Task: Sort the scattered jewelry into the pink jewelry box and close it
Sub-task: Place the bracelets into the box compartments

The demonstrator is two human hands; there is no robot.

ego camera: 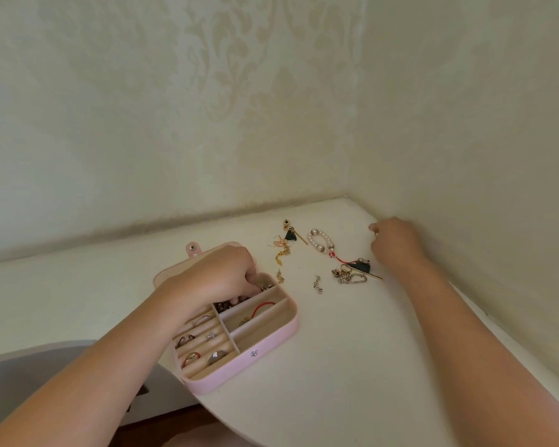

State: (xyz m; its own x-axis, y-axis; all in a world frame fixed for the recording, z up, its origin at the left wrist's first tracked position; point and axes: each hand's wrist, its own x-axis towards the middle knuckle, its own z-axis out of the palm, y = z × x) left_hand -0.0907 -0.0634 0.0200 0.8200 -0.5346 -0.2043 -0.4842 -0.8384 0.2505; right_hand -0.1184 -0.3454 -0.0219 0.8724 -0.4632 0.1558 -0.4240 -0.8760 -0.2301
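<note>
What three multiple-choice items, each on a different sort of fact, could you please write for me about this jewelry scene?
1. Where does the pearl bracelet lie?
A. inside the pink jewelry box
B. on the table, right of the box
C. hanging on the wall

2. What colour is the cord in the box's middle compartment?
A. blue
B. red
C. green

3. What state is the box in?
A. open
B. snapped shut
C. upside down

Answers:
1 B: the bracelet rests on the tabletop beyond the box's right side.
2 B: a red loop shows in that compartment.
3 A: the lid lies back and the compartments are exposed.
</note>
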